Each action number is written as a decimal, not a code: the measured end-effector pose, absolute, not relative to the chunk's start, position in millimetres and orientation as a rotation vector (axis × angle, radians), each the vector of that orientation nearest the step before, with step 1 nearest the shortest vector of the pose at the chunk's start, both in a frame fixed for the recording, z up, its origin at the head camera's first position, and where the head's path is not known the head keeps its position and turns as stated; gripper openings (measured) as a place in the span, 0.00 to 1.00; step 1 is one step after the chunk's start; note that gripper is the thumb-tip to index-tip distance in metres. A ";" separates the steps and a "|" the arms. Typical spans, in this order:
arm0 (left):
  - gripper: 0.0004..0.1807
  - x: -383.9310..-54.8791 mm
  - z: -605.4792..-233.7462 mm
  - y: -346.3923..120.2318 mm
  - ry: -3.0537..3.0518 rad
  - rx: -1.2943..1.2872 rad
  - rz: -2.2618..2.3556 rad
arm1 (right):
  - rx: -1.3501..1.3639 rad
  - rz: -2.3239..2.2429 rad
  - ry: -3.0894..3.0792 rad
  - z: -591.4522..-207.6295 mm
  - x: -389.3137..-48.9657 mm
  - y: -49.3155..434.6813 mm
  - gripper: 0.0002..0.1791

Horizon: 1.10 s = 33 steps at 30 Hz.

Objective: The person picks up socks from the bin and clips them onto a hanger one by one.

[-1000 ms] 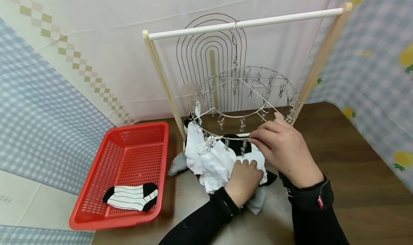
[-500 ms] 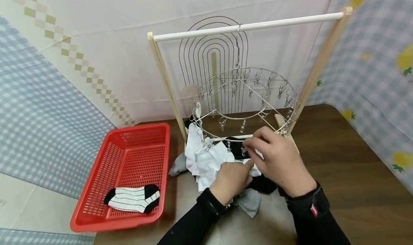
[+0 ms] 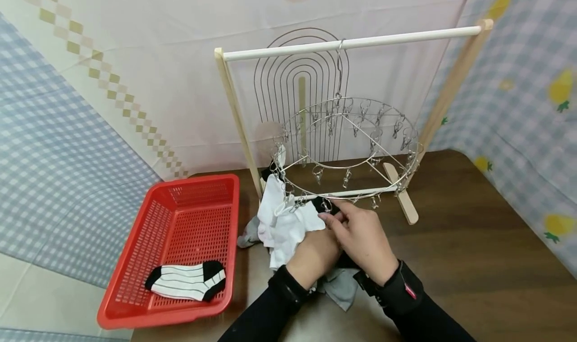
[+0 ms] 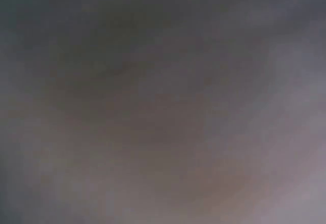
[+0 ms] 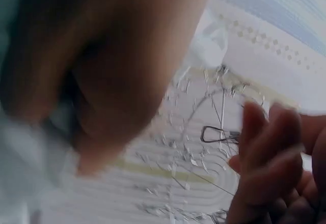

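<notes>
A round wire hanger [image 3: 317, 165] with several metal clips hangs above a pile of socks. At its front rim my right hand [image 3: 367, 242] pinches a hanging clip [image 3: 326, 206], whose wire loop also shows beside the fingers [image 5: 270, 152] in the right wrist view. Just below, my left hand [image 3: 315, 257] grips a sock, mostly hidden under the hands; pale cloth [image 5: 30, 168] shows at its curled fingers in the right wrist view. White socks [image 3: 288, 232] hang or bunch at the hanger's left front. A grey sock [image 3: 340, 288] lies below my hands. The left wrist view is only blur.
A red basket [image 3: 235, 222] stands on the left, with a black-and-white striped sock [image 3: 187, 280] inside. The hanger hooks over a white bar [image 3: 405, 36] on wooden legs [image 3: 455, 86]. Another grey sock [image 3: 249, 232] lies beside the basket on the brown table [image 3: 478, 242].
My right hand has moved left and down along the hanger's front rim to a clip. My left hand has shifted left and slightly lower, still holding the sock. The view has tilted slightly.
</notes>
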<state>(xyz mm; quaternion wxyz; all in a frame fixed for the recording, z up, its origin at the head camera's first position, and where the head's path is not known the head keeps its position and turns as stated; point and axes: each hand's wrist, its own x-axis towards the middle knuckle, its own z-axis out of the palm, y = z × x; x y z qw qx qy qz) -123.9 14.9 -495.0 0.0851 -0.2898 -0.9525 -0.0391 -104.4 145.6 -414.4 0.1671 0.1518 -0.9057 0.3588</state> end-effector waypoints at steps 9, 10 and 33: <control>0.19 -122.6 -481.8 -21.6 -2.973 -0.900 -0.360 | 0.384 1.531 -2.616 -417.1 -111.3 149.0 0.23; 0.15 -122.6 -481.2 -26.2 -2.995 -0.888 -0.366 | 0.385 1.575 -2.616 -417.9 -112.3 148.9 0.22; 0.08 -114.8 -417.5 -51.4 -2.788 -0.970 -1.022 | 0.243 1.807 -2.304 -418.5 -109.6 149.4 0.05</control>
